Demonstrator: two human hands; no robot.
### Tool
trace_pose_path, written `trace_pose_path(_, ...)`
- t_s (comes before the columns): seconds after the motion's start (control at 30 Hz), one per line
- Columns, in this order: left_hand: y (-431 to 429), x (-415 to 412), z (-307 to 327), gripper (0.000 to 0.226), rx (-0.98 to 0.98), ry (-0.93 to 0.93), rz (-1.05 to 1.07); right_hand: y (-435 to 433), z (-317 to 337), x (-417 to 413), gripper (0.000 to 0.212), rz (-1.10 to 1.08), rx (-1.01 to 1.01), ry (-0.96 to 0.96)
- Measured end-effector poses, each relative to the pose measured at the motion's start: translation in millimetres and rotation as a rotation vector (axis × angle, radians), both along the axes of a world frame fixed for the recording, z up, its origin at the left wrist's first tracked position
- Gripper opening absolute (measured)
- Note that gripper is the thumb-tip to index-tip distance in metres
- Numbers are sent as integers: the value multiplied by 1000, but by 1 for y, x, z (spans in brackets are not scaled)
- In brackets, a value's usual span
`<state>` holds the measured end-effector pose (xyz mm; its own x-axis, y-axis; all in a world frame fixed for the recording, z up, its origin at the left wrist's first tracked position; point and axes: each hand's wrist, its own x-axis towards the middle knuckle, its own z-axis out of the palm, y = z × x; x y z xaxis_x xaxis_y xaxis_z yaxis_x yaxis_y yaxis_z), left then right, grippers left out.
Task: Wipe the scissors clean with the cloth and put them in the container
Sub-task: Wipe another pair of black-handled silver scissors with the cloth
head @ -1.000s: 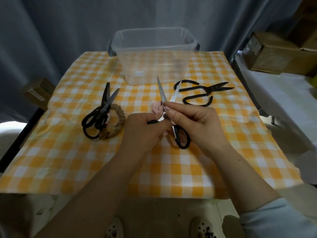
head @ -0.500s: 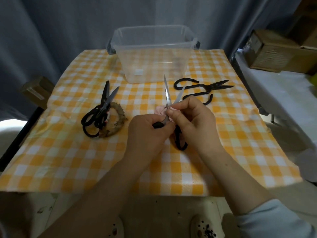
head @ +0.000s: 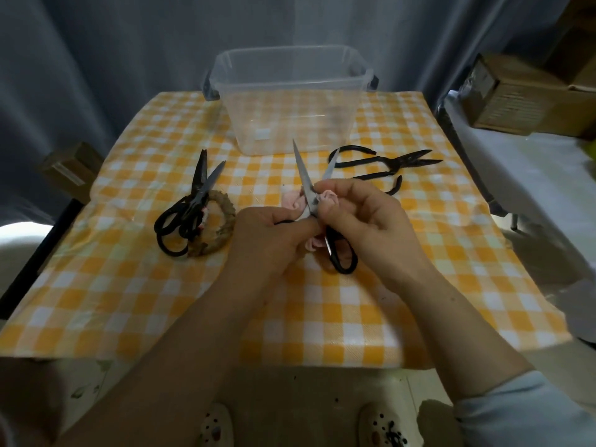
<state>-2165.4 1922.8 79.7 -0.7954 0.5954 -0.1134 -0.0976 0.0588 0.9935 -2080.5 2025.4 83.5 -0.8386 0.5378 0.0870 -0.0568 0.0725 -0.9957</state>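
Now, L hand point(head: 274, 233) gripping scissors point(head: 304, 179), R hand point(head: 371, 221) pinching cloth point(head: 292, 201) on blade

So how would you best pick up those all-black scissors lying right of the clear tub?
I'd grip the black scissors by the looped handles, coming down from above: they lie flat on the tablecloth, with the pointed blades aimed right.

A twine ring point(head: 227, 221) lies on the orange-checked tablecloth point(head: 129, 285) before a grey curtain point(head: 129, 43).
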Motion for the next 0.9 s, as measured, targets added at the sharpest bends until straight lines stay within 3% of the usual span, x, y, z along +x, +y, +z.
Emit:
trace_pose_path(0.13,0,3,-4,17,-23,139,-9,5,-2,-1,11,-50,130,11)
trace_pose_path(0.27,2,6,-6,17,-40,219,-5,6,-5,-3,11,-151,116,44)
trace_pose_path(0.4,1,9,-1,13,-33,65,10,12,-3,-4,17,-366,43,31)
trace_pose_path(0.47,-1,6,0,10,-34,-5,19,21,-1,-2,12,-436,118,42)
trace_pose_path(0.6,-3,0,2,15,-57,-6,24,26,2,1,6,-312,275,58)
trace_pose_path(0.77,-4,2,2,16,-55,19,23,19,-2,0,29,-90,493,-37)
trace_pose_path(0.9,-5,4,0,11,-70,103,2,18,-7,0,13,-76,583,-7)
